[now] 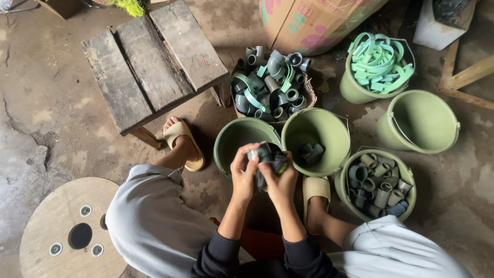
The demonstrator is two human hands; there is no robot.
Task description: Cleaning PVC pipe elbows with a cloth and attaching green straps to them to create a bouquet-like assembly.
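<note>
My left hand (244,172) and my right hand (280,181) are raised together in front of me, both gripping one grey plastic pipe fitting (263,153) with a dark piece under it. They hover over the near rim of an empty green bucket (226,141). Right of it stands a second green bucket (319,121) with one grey fitting (312,153) at its bottom. A third green bucket (408,177) at my right knee holds several grey fittings.
A basket (310,92) of mixed grey and green fittings stands beyond the buckets. Further right are a bucket of green strips (355,90) and an empty bucket (422,121). A low wooden bench (149,62) is at the left, a round wooden spool (62,226) near left.
</note>
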